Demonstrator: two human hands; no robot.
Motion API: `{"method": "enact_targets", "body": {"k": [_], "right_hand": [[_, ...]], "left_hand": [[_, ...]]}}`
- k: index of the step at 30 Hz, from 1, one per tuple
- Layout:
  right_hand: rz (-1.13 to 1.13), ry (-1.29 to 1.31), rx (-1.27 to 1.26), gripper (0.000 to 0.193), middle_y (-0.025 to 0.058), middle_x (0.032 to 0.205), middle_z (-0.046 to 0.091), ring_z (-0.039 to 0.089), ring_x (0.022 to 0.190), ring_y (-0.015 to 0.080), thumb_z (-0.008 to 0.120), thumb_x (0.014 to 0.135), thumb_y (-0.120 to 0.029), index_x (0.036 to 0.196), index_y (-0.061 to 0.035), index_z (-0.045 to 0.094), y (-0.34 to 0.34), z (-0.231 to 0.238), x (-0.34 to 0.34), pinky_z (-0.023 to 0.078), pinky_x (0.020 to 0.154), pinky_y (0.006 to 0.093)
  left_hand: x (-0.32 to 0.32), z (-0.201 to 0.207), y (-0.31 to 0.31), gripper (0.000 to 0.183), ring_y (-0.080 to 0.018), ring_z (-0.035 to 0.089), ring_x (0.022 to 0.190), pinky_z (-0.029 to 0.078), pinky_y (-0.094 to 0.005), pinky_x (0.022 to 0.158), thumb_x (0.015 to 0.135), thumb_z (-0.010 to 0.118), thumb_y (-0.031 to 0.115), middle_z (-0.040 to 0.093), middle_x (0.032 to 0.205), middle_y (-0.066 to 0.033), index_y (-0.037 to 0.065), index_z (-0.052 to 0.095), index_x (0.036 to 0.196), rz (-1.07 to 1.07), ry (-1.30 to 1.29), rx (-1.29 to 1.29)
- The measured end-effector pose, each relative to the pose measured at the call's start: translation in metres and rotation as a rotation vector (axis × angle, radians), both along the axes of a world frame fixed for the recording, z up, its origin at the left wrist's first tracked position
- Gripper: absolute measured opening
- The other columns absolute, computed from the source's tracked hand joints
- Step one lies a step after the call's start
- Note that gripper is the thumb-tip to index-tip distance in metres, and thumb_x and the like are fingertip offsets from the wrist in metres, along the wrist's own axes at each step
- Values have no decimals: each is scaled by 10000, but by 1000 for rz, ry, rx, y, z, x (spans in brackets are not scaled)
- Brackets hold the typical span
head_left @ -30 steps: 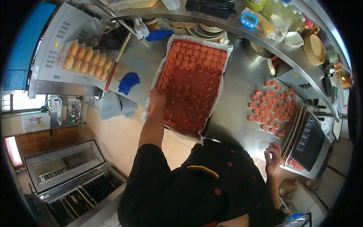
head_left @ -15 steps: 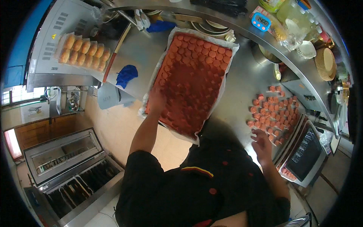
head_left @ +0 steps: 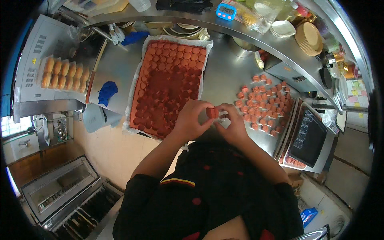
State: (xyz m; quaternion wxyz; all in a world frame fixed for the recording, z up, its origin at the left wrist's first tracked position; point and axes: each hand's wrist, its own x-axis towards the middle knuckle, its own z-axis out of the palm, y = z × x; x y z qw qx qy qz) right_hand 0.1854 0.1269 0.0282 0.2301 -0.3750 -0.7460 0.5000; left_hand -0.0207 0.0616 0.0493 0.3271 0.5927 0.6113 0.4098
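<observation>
My left hand point(head_left: 193, 121) pinches a small round of red cake point(head_left: 212, 113) between thumb and fingers. Close against its right side, my right hand point(head_left: 235, 125) is curled with thumb and forefinger drawn together. Something small and pale shows between those fingers, too unclear to name. Both hands hover in front of my body, at the right side of a sheet of red cake point(head_left: 150, 83) on white paper. Neat rounds are cut across its far part, while the middle and near part are dark with holes and loose scraps.
Several small red pieces in clear wrapping point(head_left: 264, 100) lie on the steel counter to the right, beside a tray with a black sheet point(head_left: 308, 138). A blue cloth point(head_left: 107, 93) lies at left. Packed buns point(head_left: 64, 76) stand beyond it. A blue timer point(head_left: 226, 12) sits on the shelf.
My left hand has left the cake sheet's left side and come right with a red round. My right hand has moved left from the wrapped pieces to meet it. The view has shifted right.
</observation>
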Motion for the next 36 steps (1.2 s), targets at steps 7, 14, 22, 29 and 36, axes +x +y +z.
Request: {"method": "enact_targets", "body": {"k": [7, 14, 22, 29, 36], "right_hand": [[-90, 157, 118, 574, 159, 1299, 581, 669, 1130, 312, 787, 797, 73, 1308, -54, 556, -22, 4, 14, 606, 927, 382], [-118, 137, 256, 607, 166, 1284, 577, 657, 1119, 334, 830, 777, 48, 1309, -69, 561, -46, 9, 11, 593, 921, 396], [-71, 72, 370, 636, 170, 1287, 605, 602, 1191, 390, 820, 773, -7, 1348, -108, 569, -54, 4, 12, 536, 981, 439], [3, -139, 352, 612, 140, 1350, 602, 560, 1246, 381, 769, 821, -95, 1391, -118, 547, -56, -8, 20, 515, 1012, 465], [-117, -266, 153, 522, 139, 1330, 573, 649, 1097, 433, 727, 860, -146, 1344, -147, 531, -58, -34, 29, 592, 884, 500]], "left_hand": [[11, 4, -6, 454, -309, 649, 1090, 505, -412, 985, 828, 827, 131, 693, 1203, -103, 114, 675, 1256, -138, 146, 186], [30, -21, -21, 399, -215, 669, 1102, 552, -367, 973, 979, 710, 112, 680, 1228, -113, 23, 585, 1347, 48, -902, -345], [55, -15, -28, 334, -209, 680, 1049, 570, -336, 885, 991, 674, 53, 672, 1141, -104, -17, 577, 1303, 62, -983, -432], [63, -66, -29, 262, -176, 650, 948, 549, -333, 872, 966, 643, 33, 669, 1113, -79, 8, 620, 1226, 146, -1141, -584], [91, -92, -27, 192, -186, 662, 981, 542, -329, 885, 1003, 630, 67, 697, 1089, -87, 5, 666, 1181, 244, -817, -487]]}}
